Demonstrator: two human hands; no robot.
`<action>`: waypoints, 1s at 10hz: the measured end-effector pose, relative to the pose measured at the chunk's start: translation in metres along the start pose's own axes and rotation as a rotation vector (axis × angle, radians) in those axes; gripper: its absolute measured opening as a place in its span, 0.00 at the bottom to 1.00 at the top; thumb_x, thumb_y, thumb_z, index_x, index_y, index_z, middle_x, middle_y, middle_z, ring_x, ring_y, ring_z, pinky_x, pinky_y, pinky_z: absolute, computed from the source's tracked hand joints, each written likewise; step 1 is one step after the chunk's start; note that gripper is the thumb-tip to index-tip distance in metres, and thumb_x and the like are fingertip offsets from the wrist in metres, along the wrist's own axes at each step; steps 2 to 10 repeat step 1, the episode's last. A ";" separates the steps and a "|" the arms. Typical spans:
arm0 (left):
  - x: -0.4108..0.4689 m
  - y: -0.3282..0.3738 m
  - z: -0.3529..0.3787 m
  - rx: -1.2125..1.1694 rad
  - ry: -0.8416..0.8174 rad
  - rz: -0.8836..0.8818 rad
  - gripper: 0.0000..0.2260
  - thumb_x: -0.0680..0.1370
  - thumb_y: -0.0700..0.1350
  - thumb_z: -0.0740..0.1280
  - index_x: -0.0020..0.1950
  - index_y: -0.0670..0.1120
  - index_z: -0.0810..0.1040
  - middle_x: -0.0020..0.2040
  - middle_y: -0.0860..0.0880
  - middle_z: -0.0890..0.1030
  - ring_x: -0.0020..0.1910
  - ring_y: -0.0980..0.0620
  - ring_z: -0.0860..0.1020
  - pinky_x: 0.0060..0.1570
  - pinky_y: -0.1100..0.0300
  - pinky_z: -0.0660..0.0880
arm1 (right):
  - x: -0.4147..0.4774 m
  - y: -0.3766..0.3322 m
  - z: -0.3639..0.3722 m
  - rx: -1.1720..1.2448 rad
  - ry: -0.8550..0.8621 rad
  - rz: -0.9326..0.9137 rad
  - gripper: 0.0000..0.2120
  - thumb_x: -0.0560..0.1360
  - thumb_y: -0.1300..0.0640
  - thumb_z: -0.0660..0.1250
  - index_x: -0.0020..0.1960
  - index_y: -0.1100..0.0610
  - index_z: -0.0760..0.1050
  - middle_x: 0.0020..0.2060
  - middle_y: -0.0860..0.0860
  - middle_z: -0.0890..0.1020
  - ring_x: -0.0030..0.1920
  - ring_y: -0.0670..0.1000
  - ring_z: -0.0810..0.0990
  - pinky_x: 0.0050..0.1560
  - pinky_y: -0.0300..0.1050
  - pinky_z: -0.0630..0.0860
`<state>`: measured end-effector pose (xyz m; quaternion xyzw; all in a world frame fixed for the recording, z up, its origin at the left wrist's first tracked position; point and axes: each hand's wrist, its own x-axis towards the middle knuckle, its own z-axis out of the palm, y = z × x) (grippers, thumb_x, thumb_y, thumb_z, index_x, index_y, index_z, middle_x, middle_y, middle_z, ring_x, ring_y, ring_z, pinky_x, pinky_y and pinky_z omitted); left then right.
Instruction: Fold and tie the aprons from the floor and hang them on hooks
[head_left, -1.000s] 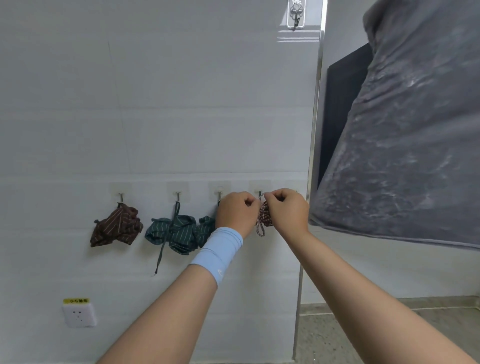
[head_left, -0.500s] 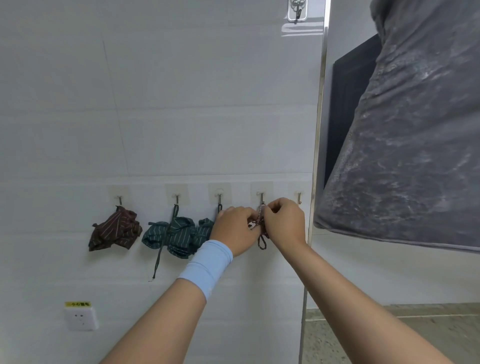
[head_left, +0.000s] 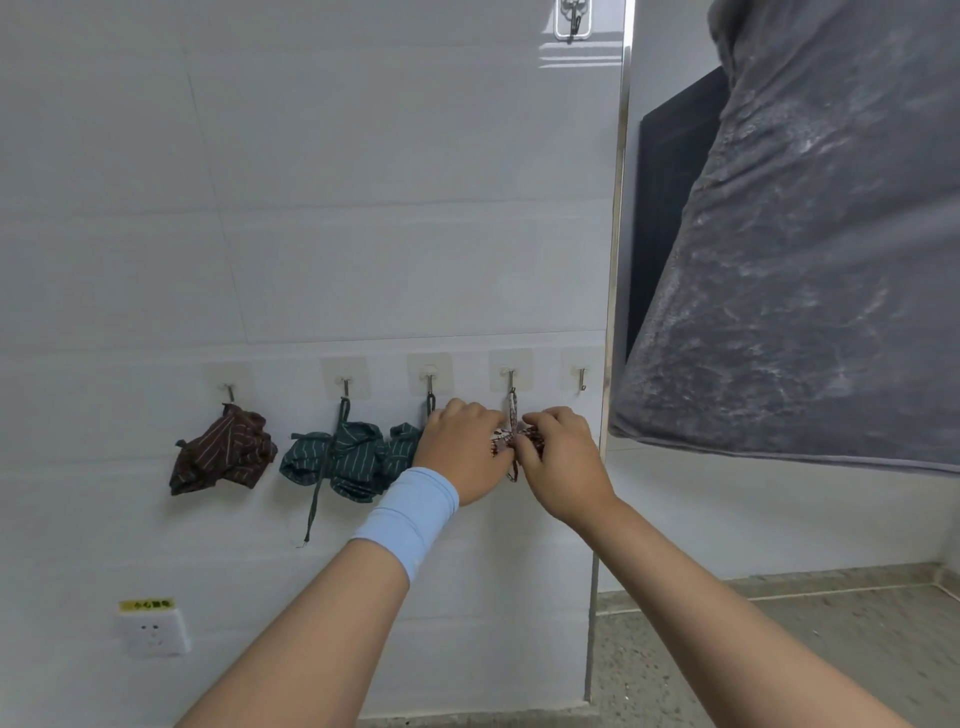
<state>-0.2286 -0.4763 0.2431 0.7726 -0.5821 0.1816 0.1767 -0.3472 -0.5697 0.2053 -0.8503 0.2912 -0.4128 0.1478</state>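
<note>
A row of small metal hooks runs along the white tiled wall. A brown striped apron bundle (head_left: 224, 451) hangs from the leftmost hook, and two green striped apron bundles (head_left: 344, 456) hang from the second and third. A red-and-white patterned apron bundle (head_left: 503, 440) hangs by its strap from the fourth hook (head_left: 509, 378). My left hand (head_left: 464, 451), with a light blue wristband, and my right hand (head_left: 563, 461) both grip this bundle from either side and hide most of it. The fifth hook (head_left: 582, 377) is bare.
A grey fabric-covered panel (head_left: 810, 249) leans out from the right, close to my right arm. A metal corner strip (head_left: 612, 291) ends the tiled wall. A wall socket (head_left: 154, 630) sits low on the left. Another hook (head_left: 572, 20) is mounted high up. Speckled floor shows at lower right.
Both hands have dropped slightly below the fourth hook, and the bundle's strap now shows looped on that hook. The bare fifth hook has come into view.
</note>
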 end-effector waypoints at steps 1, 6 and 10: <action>-0.006 -0.005 -0.012 -0.072 0.088 0.003 0.19 0.78 0.57 0.62 0.67 0.53 0.74 0.62 0.53 0.77 0.64 0.49 0.69 0.66 0.52 0.63 | 0.001 -0.009 -0.011 -0.054 0.041 0.033 0.20 0.80 0.47 0.62 0.69 0.55 0.73 0.64 0.53 0.75 0.66 0.55 0.69 0.65 0.53 0.69; -0.006 -0.005 -0.012 -0.072 0.088 0.003 0.19 0.78 0.57 0.62 0.67 0.53 0.74 0.62 0.53 0.77 0.64 0.49 0.69 0.66 0.52 0.63 | 0.001 -0.009 -0.011 -0.054 0.041 0.033 0.20 0.80 0.47 0.62 0.69 0.55 0.73 0.64 0.53 0.75 0.66 0.55 0.69 0.65 0.53 0.69; -0.006 -0.005 -0.012 -0.072 0.088 0.003 0.19 0.78 0.57 0.62 0.67 0.53 0.74 0.62 0.53 0.77 0.64 0.49 0.69 0.66 0.52 0.63 | 0.001 -0.009 -0.011 -0.054 0.041 0.033 0.20 0.80 0.47 0.62 0.69 0.55 0.73 0.64 0.53 0.75 0.66 0.55 0.69 0.65 0.53 0.69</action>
